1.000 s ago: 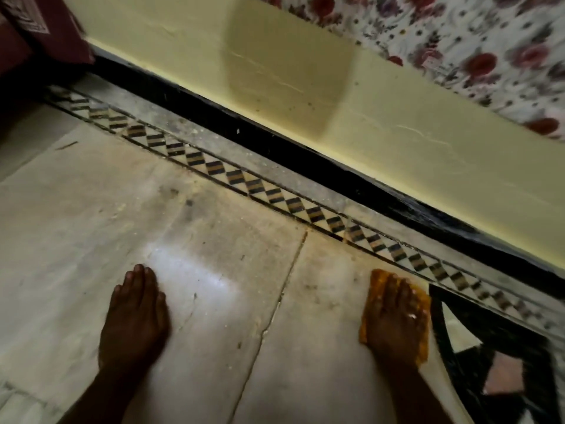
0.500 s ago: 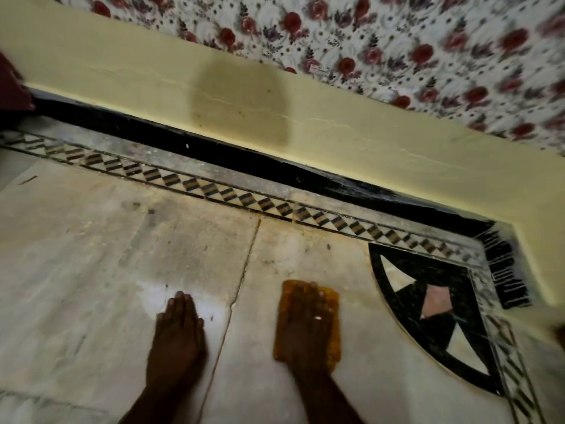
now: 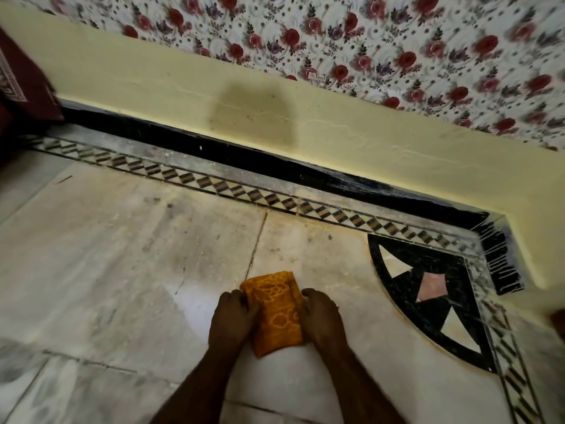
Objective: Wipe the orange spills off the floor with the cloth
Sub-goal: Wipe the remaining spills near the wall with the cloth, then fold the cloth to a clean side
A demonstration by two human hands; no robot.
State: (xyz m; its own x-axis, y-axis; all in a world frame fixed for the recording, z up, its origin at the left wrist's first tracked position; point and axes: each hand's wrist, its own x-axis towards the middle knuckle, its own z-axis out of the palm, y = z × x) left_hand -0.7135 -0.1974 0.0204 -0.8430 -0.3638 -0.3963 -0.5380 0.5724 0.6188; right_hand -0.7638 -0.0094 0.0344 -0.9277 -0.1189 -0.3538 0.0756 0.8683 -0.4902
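A folded orange patterned cloth lies on the pale marble floor, low in the middle of the head view. My left hand grips its left edge with curled fingers. My right hand holds its right edge the same way. A faint orange tint runs along the floor by the patterned border strip and around the rim of the black corner inlay; it is too faint to outline.
A yellow wall base with a black skirting runs across the back and turns at the right corner. Floral covering sits above. A dark red fabric hangs at the far left.
My right hand was pressing flat on the cloth and slid it leftward. My left hand left the bare floor and came to the cloth. Both hands now hold its edges.
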